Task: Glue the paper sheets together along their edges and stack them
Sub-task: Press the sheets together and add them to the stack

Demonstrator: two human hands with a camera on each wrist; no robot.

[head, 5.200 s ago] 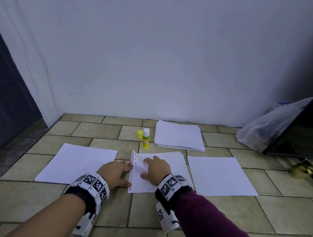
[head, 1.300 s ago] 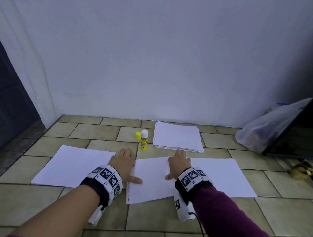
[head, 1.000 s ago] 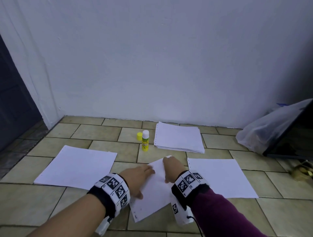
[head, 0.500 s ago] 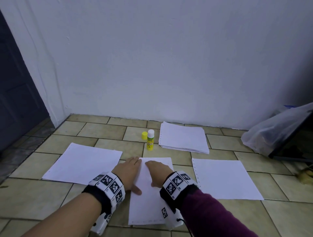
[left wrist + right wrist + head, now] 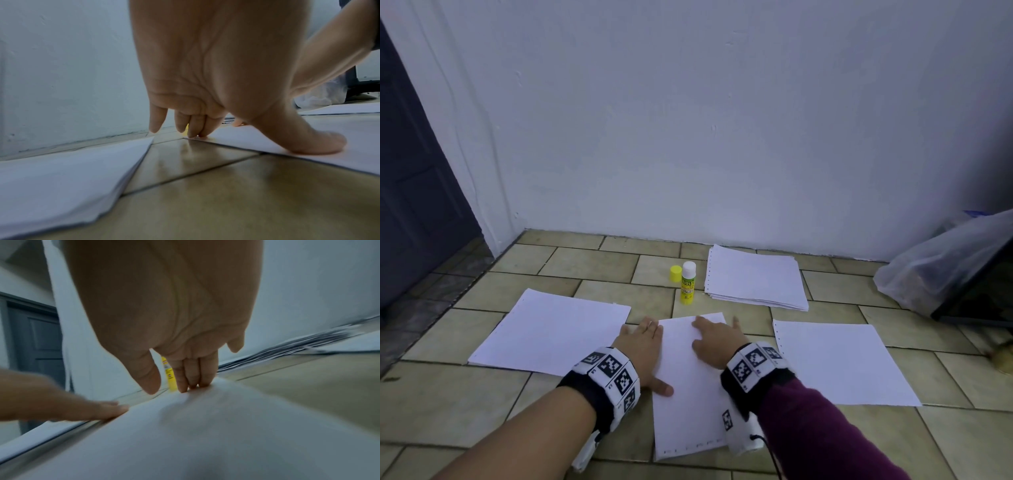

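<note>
White paper lies on a tan tiled floor [image 5: 722, 466]: the middle sheet [image 5: 688, 394], long side running away from the person, is held flat under both hands. The left hand [image 5: 642, 349] rests at its left edge, fingers straight, fingertips [image 5: 194, 133] and thumb pressing the paper; the right hand [image 5: 714, 341] lies on the far right part, fingers [image 5: 193, 378] straight and together, pressing down. Neither hand grips anything. Risks, as judged: paper on glossy tile slides readily, so uneven pressure from the two hands could skew the sheet or buckle it, and the right-wrist view shows a slight rise near the fingertips; any glued edge could then set misaligned or creased. Whether glue is present cannot be told. Surroundings: a left sheet [image 5: 551, 332] just beside the left hand, a right sheet [image 5: 842, 363] apart from the right hand, a stack [image 5: 755, 277] near the wall [image 5: 722, 120], and between stack and middle sheet an uncapped glue stick [image 5: 687, 286] standing upright with its cap [image 5: 675, 273] beside it. The stick stands just beyond the sheet's far edge and could be knocked over by a forward push. A plastic bag [image 5: 941, 263] lies at far right.
</note>
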